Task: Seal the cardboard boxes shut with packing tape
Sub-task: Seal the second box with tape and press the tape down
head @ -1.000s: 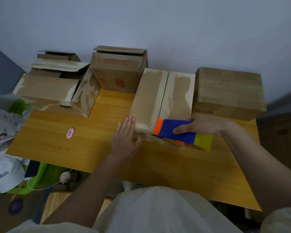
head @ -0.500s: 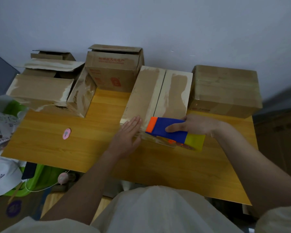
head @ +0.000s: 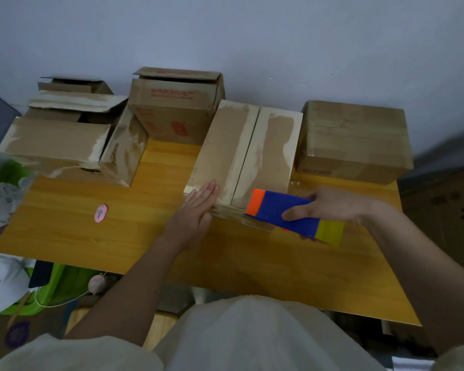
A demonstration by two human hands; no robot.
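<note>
Right hand (head: pixel 332 207) grips the tape dispenser (head: pixel 292 216) at the near edge of the middle box (head: pixel 241 153), thumb on its blue body. Left hand (head: pixel 196 210) lies flat, fingers straight, pressing the near-left flap corner. Box sits mid-table (head: pixel 91 236), flaps closed, seam bare. Cardboard looks light and stiff, likely slides, so keep it pinned. Behind: two open boxes (head: pixel 73 140) left, sealed box (head: pixel 354 140) right.

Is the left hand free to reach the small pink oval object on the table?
Probably yes: the left hand lies flat and holds nothing, and bare yellow wooden table separates it from the small pink oval object.
</note>
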